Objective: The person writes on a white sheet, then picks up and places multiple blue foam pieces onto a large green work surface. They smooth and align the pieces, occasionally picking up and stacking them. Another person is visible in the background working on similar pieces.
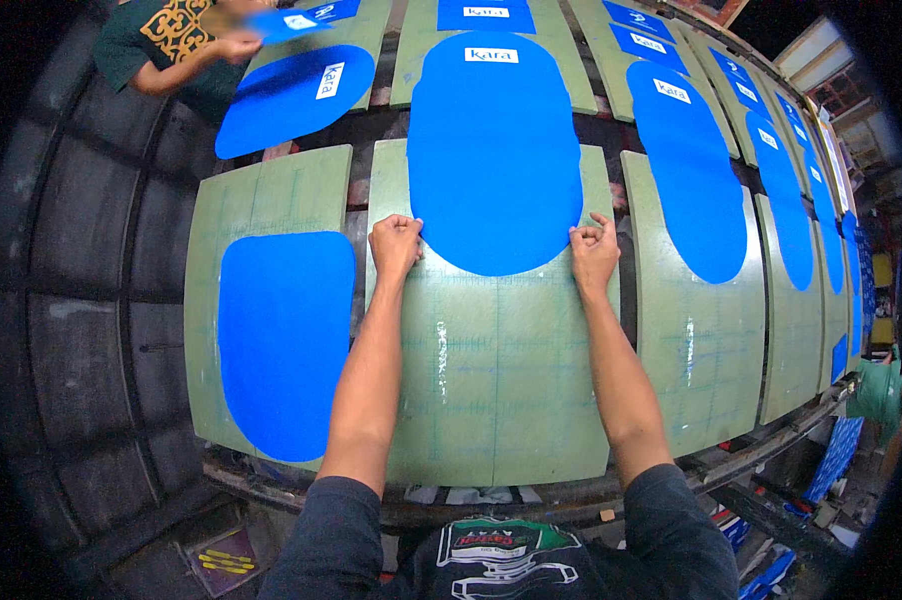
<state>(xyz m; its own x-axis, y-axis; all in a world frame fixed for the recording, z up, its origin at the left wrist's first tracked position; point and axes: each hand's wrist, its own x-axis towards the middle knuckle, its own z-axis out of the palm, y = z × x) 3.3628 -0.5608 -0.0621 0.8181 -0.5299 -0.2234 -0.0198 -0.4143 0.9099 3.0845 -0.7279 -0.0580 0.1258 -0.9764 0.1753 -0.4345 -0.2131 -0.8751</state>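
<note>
A long blue fabric piece (496, 165) with rounded ends spans two green boards in front of me. Its far end carries a white printed patch (491, 55) with writing. My left hand (397, 244) pinches its left edge close to the rounded near end. On the opposite edge, my right hand (595, 251) pinches the cloth between thumb and fingers. Beneath the near end is a pale green board (496, 375) marked with grid lines. To the left, a blue panel (289, 337) with one rounded end lies flat on another green board (271, 184).
More boards with similar blue pieces (691, 180) run off to the right, separated by narrow gaps. At the upper left, a co-worker's hand (239, 49) holds a small blue piece (289, 26) above a curled blue piece (297, 97). A dark rail (571, 514) runs along the near edge.
</note>
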